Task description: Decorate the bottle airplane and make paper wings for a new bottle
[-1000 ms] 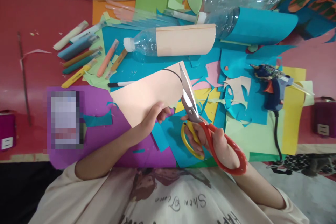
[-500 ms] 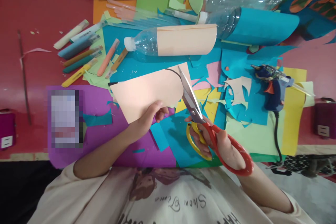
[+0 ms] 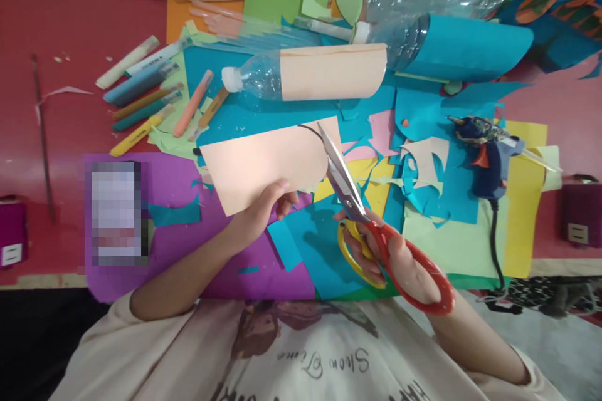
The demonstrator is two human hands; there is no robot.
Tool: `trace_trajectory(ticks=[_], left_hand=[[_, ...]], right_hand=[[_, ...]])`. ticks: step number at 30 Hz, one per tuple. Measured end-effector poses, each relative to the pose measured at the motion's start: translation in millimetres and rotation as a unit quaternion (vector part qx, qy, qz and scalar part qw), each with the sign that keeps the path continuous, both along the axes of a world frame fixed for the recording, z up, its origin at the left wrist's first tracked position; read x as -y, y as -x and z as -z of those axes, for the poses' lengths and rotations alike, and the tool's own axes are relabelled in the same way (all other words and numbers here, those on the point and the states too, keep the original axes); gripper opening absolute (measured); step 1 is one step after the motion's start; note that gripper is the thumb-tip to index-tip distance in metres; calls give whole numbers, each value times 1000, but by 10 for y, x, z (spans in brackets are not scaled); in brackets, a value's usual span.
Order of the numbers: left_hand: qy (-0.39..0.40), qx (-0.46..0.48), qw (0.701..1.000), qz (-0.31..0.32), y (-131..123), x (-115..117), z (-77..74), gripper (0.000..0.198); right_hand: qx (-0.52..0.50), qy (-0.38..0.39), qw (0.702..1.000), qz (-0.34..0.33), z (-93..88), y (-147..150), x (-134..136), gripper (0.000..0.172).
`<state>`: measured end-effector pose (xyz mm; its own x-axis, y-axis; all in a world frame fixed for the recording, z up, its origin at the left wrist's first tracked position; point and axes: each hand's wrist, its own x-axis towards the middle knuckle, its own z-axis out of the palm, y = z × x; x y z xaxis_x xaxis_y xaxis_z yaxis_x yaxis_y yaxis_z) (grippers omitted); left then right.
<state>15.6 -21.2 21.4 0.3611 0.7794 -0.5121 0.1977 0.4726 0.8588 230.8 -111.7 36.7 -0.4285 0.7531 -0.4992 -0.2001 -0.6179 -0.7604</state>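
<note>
My left hand [image 3: 268, 207] pinches the lower edge of a peach sheet of paper [image 3: 263, 160], thumb on top and fingers curled beneath. A dark curved line runs across the sheet's upper right corner. My right hand [image 3: 390, 250] grips a pair of scissors [image 3: 345, 182] with one red and one yellow handle loop. Their blades lie along the paper's right end, close to the curved line, with the tips near the top edge. The right end below the line is rounded. Beyond the sheet lies a plastic bottle [image 3: 256, 77] wrapped in peach paper.
A second bottle wrapped in blue paper [image 3: 475, 47] lies at the back right. A glue gun [image 3: 491, 166] rests on the right, its cord hanging down. Several markers [image 3: 141, 81] lie at left, near a blurred phone [image 3: 116, 213]. Paper scraps [image 3: 426, 166] are scattered right of the scissors.
The scissors' handles have come slightly closer together, and the blades have narrowed along the paper's right end. The peach sheet has turned slightly, its left end a little higher.
</note>
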Motion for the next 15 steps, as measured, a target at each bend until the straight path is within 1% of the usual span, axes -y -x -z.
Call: trace_trajectory(ticks=[3,6,12,15], left_hand=[[5,19,1000,-11,23,2,33,38],[8,37,999,-18,33,0,37,37],[3,40,999,-31,16,-23,-11,35],[-5,33,999,-31,22,-30,-9,36]], right_hand=[[14,3,1000,-4,24,-11,14,73],[19,3,1000,-5,39,-20,27,74],[14,-2,1000,3,22,-22,17,66],[12,-5,1000,2,30,-38,24,63]])
